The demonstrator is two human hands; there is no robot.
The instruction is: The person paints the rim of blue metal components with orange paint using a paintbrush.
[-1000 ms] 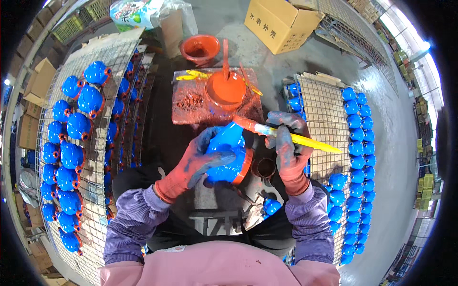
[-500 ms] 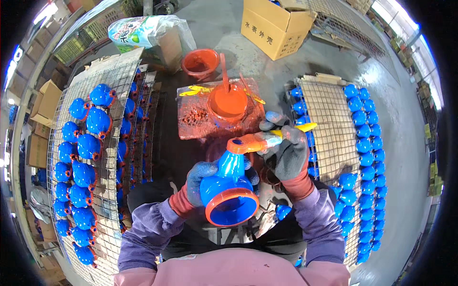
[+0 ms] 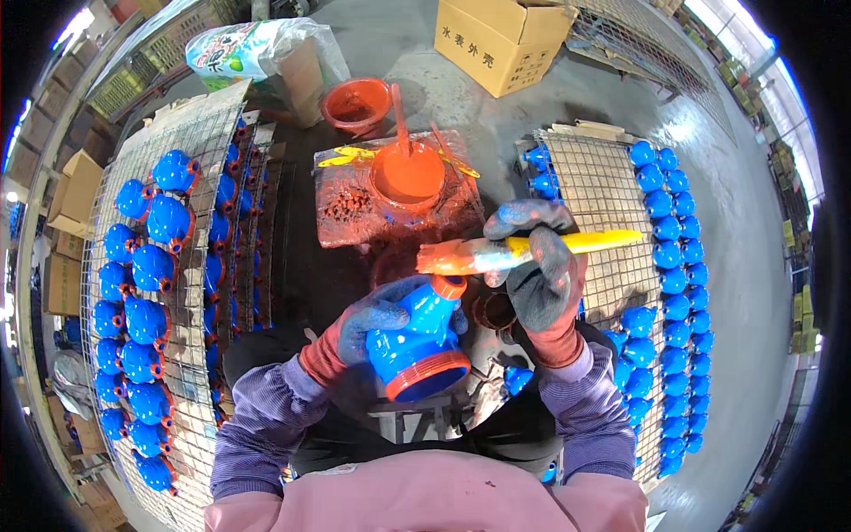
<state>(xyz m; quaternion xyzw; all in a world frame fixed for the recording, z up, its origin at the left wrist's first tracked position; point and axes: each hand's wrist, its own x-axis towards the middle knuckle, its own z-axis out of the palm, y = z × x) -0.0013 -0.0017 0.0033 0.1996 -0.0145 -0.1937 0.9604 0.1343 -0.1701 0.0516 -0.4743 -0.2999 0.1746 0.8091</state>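
Note:
Both my hands wear grey, paint-stained gloves. My left hand (image 3: 381, 319) is closed around a blue water meter housing (image 3: 409, 341), gripping it below its narrow neck. The housing tilts, its wide orange-rimmed open end toward me and its small orange threaded end up and away. In my right hand (image 3: 542, 275) is a paintbrush (image 3: 487, 256) with a yellow handle, held nearly level, its handle end pointing right. Its orange-loaded bristles sit just above the small threaded end; whether they touch it I cannot tell. Beyond stands a bowl of orange-red paint (image 3: 408, 175) with a stick in it.
The bowl stands on a paint-caked board (image 3: 341, 232) with yellow-handled brushes (image 3: 347, 158). Behind it is a red basin (image 3: 356, 104). Wire-mesh racks on the left (image 3: 199, 177) and right (image 3: 603, 195) carry several blue housings. A cardboard box (image 3: 501, 44) stands far back.
The brush has moved from the side of the threaded end to above it, now more level. The housing has turned and tilted in my left hand. The whole view has shifted slightly.

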